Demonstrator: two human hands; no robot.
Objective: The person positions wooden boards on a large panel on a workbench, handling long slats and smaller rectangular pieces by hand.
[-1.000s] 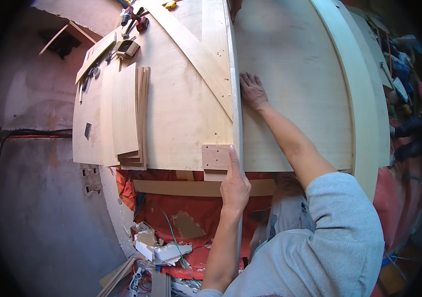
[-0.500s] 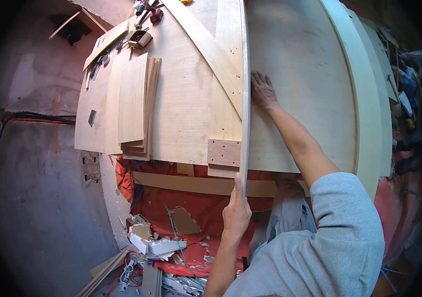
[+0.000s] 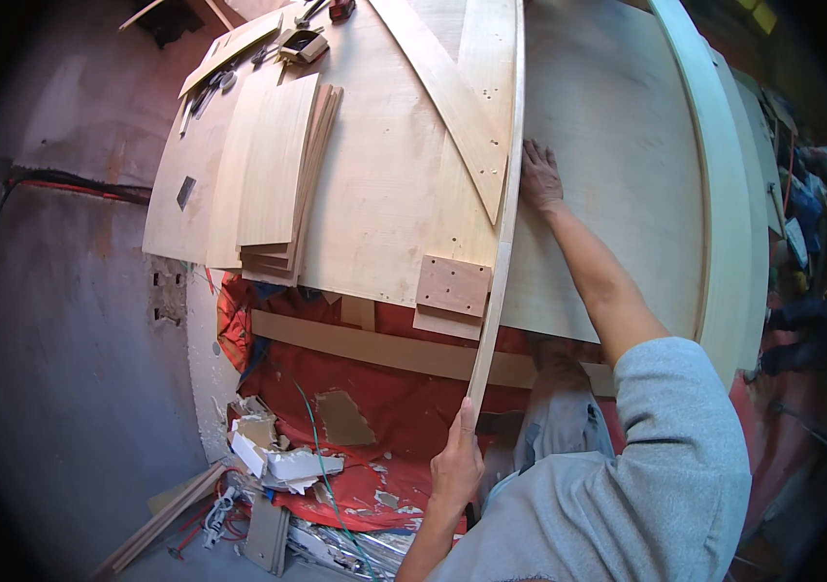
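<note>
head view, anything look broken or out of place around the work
Yes: at lower left, broken white board pieces with ragged edges lie in a jumble by the red sheet, loose flakes scattered nearby. The grey wall also has rough, chipped holes.

pale yellow strip (image 3: 494, 320), pinkish-brown block (image 3: 453, 285) with dark dots, red sheeting (image 3: 408, 417), grey sleeve (image 3: 675, 398)

We see pale, smooth, matt wood in the wide panel (image 3: 384, 194), the long strip (image 3: 502, 252) and the stacked boards (image 3: 277, 160); the small block (image 3: 447, 290) looks like redder, matt wood. The shirt (image 3: 656, 446) is matt grey cloth. We find the wall (image 3: 64, 320) dull and rough, the red sheet (image 3: 408, 403) creased, the silvery wrapping (image 3: 326, 549) shiny and crumpled.
</note>
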